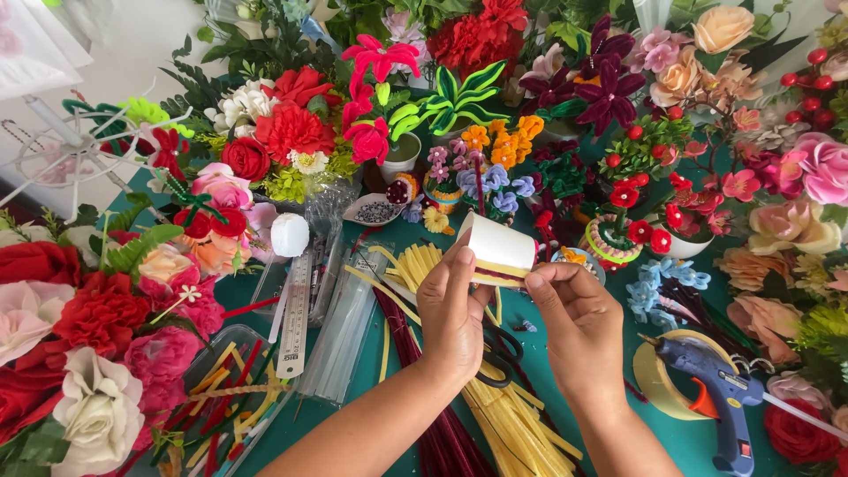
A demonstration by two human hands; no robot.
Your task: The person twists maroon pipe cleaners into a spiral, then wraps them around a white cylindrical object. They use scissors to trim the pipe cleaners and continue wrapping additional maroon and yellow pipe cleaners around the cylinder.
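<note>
Holding a small white paper cup (499, 247) on its side above the green bench (389, 231), the left hand (455, 314) gripped the cup's lower wall with thumb and fingers closed round it. The right hand (565, 305) pinched the end of a yellow and dark red strip wrapped around the cup near its base. Beneath the hands lay bundles of yellow pipe cleaners (512, 424) and dark red ones (437, 442). A blue glue gun (715, 389) rested to the right, a ruler (294, 318) to the left, with handmade flowers (283, 132) crowding all around.
</note>
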